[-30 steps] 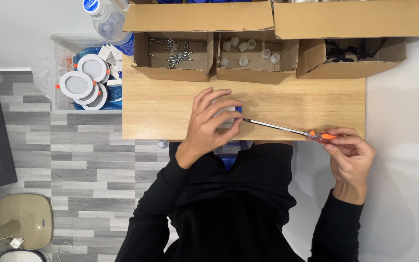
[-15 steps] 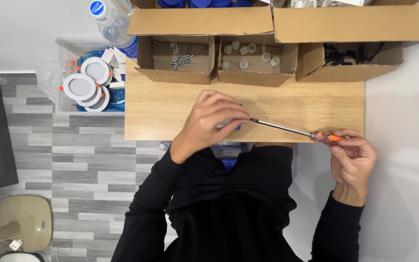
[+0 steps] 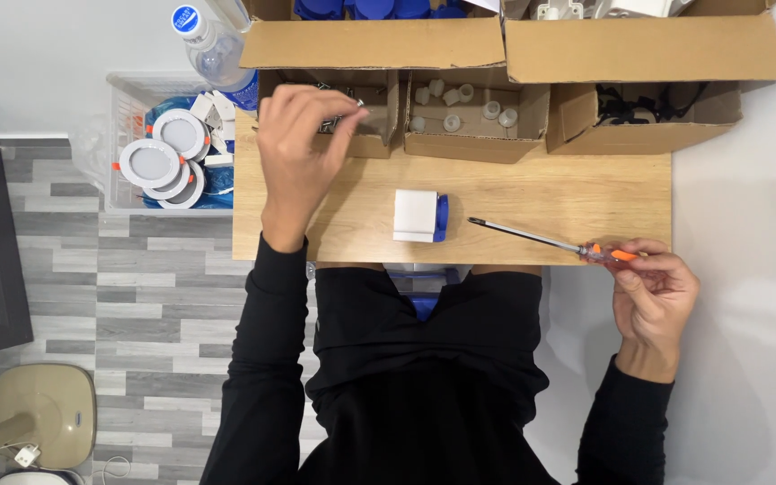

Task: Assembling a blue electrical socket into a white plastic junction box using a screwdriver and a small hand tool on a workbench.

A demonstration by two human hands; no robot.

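In the head view, a small white block with a blue side (image 3: 419,216) is seen lying free near the middle of the wooden table (image 3: 541,193), closer to its near edge, touched by neither of the hands. The left hand (image 3: 303,148) is stretched to the far left corner, fingers curled at the mouth of a cardboard box (image 3: 379,108) of small metal parts; whether anything is pinched cannot be told. The right hand (image 3: 653,287) is closed around the orange handle of a thin screwdriver (image 3: 541,238) just off the near right corner, its shaft laid across the table edge with the tip just beside the block. The block is judged light, rigid and smooth plastic, best taken by its two flat sides. The screwdriver is judged stiff and light, best gripped at the handle
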